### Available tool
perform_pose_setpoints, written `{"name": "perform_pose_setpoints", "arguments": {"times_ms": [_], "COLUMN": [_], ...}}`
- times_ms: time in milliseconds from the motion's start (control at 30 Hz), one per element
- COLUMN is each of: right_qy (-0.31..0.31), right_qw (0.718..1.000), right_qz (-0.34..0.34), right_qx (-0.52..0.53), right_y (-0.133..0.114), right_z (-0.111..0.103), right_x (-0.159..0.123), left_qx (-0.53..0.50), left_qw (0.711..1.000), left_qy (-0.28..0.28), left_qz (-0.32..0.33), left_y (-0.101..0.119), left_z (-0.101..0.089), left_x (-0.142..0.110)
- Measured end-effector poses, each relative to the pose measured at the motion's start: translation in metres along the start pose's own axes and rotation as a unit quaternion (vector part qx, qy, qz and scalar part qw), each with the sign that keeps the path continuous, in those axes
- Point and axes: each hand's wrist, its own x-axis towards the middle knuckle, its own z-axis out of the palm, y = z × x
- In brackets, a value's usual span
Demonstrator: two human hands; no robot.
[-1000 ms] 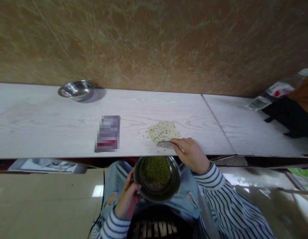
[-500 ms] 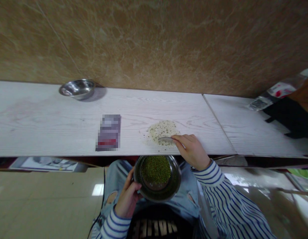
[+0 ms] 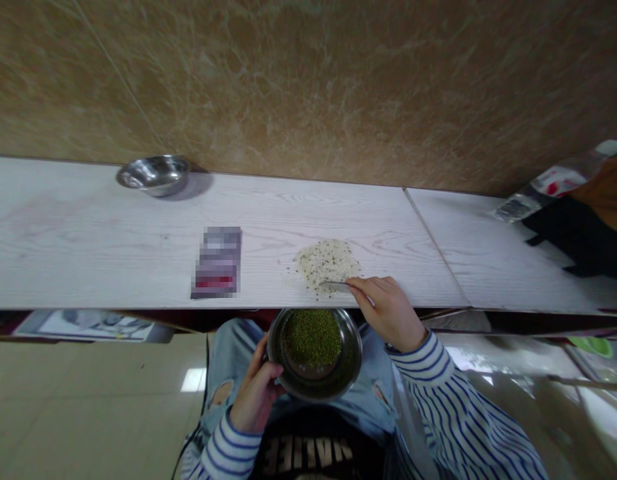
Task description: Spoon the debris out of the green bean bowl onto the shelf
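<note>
My left hand point(image 3: 258, 390) grips the left rim of a steel bowl point(image 3: 351, 373), thumb over the edge, holding it above my lap against the table front. Green mung beans point(image 3: 311, 337) lie inside the bowl. My right hand point(image 3: 388, 310) is closed on a metal spoon point(image 3: 333, 285), its tip at the near side of a flat pile of pale grains point(image 3: 328, 260) that looks like rice with dark green beans mixed in. The pile rests on the white table point(image 3: 268, 207), just beyond the bowl. Most of the spoon's handle is hidden in my fingers.
A second steel bowl point(image 3: 156, 177) stands at the back left by the wall. Left of the pile lies a blurred-out flat packet or phone point(image 3: 217, 262). On the right, a plastic bottle point(image 3: 548, 183) lies beside a black and brown item point(image 3: 583, 230).
My right hand has drawn the spoon slightly toward the table's near edge, from within the pile to its near side. My left hand and the bowl have stayed nearly still.
</note>
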Motion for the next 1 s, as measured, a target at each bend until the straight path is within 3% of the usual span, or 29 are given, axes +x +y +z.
{"name": "perform_pose_setpoints", "arguments": {"times_ms": [300, 533, 1000], "right_qy": [0.005, -0.032, -0.019], "right_qw": [1.000, 0.999, 1.000], "right_qz": [-0.006, -0.033, 0.004], "right_qx": [0.030, 0.028, -0.006], "right_y": [-0.016, -0.028, 0.007], "right_z": [-0.006, 0.007, 0.014], "right_x": [-0.006, 0.000, 0.030], "left_qx": [0.003, 0.014, -0.006], "left_qw": [1.000, 1.000, 1.000], "left_qy": [0.000, -0.002, 0.000], "left_qz": [-0.002, -0.004, 0.008], "left_y": [0.001, 0.000, 0.001], "left_z": [0.001, 0.000, -0.005], "left_x": [-0.001, 0.002, 0.006]}}
